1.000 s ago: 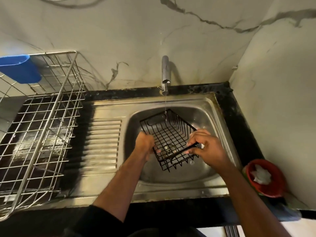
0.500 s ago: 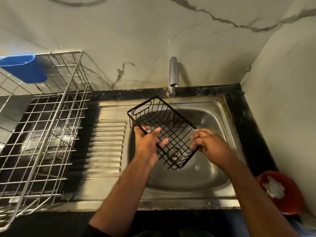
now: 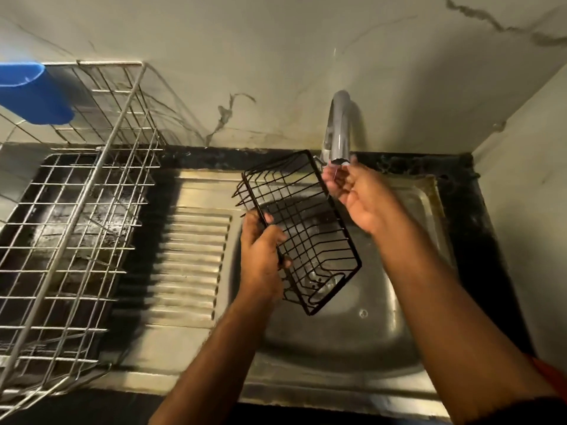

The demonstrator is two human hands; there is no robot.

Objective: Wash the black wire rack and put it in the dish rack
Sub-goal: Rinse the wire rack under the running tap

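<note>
The black wire rack (image 3: 302,223) hangs tilted above the steel sink basin (image 3: 383,320), its long side running from upper left to lower right. My left hand (image 3: 262,254) grips its left rim. My right hand (image 3: 357,196) is off the rack, fingers spread, up at the spout of the grey tap (image 3: 337,130). The silver wire dish rack (image 3: 76,210) stands at the left on the drainboard side, with nothing in its near section.
A blue plastic holder (image 3: 33,93) hangs on the dish rack's back left corner. The ribbed steel drainboard (image 3: 190,259) lies between dish rack and basin. Marble walls close in behind and on the right. A red item shows at the right edge (image 3: 549,375).
The rack has been lifted out of the basin and turned. My right hand let go of it and rose to the tap spout; the left hand keeps hold.
</note>
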